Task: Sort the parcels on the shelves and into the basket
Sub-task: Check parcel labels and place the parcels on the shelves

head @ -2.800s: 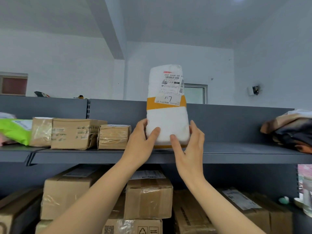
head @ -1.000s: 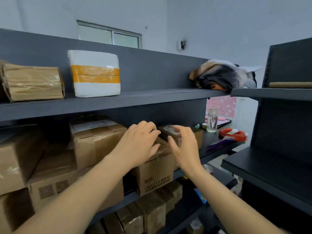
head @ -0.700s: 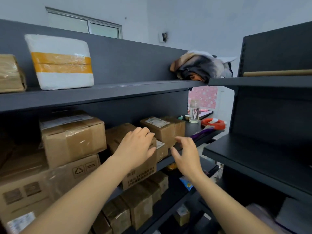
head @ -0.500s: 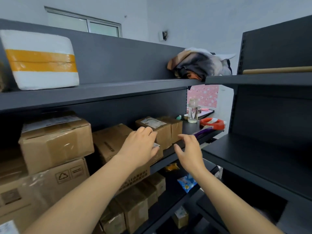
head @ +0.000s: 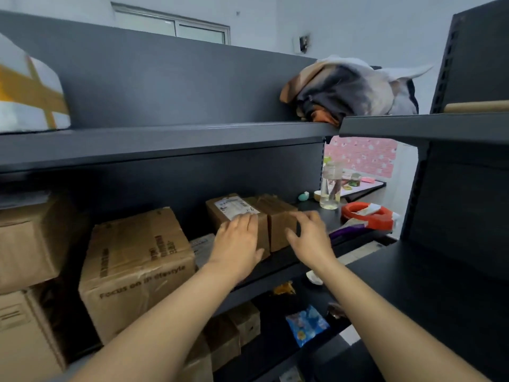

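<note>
Two small brown boxes stand side by side on the middle shelf (head: 286, 260): a labelled box (head: 234, 209) and an unlabelled box (head: 278, 216) to its right. My left hand (head: 238, 244) lies fingers apart against the front of the labelled box. My right hand (head: 309, 238) is open in front of the unlabelled box; touch cannot be told. Neither hand holds anything. The white parcel with orange tape (head: 27, 92) lies on the top shelf (head: 170, 139) at the far left. No basket is in view.
Large cardboard boxes (head: 135, 268) fill the middle shelf's left. Folded cloth (head: 349, 92) lies on the top shelf's right end. A glass bottle (head: 330, 186) and red tape roll (head: 367, 215) sit at the shelf's end. A second dark shelving unit (head: 454, 271) stands right.
The white parcel was stood on the top shelf and let go. My view turned right and both hands dropped to the middle shelf, reaching forward to the two small boxes.
</note>
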